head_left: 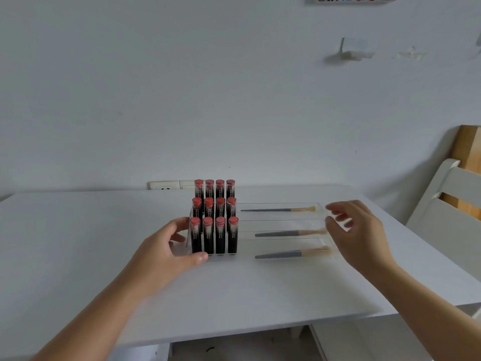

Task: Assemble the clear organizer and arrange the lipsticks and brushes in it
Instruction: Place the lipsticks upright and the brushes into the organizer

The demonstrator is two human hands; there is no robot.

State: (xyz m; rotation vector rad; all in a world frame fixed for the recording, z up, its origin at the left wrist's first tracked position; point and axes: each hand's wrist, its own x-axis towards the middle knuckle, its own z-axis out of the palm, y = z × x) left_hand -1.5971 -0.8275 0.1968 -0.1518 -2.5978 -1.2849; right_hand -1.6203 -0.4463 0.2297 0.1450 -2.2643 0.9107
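A clear organizer [321, 220] stands on the white table [78, 243]. Its stepped left part holds several black lipsticks [214, 217] with red tops, upright in three tiers. To the right, three clear troughs each hold one brush lying flat: the far brush [278, 210], the middle brush [289, 233] and the near brush [291, 254]. My left hand [166, 246] wraps the organizer's left front corner, thumb on the front edge and fingers against the left wall. My right hand [356, 230] hovers at the troughs' right end with fingers spread and blurred; I cannot tell whether it touches them.
A white slatted chair [447, 204] stands at the table's right edge, with a wooden board [468, 149] leaning behind it. A wall socket [166, 185] sits just behind the table's far edge. The table's front edge runs close below my forearms.
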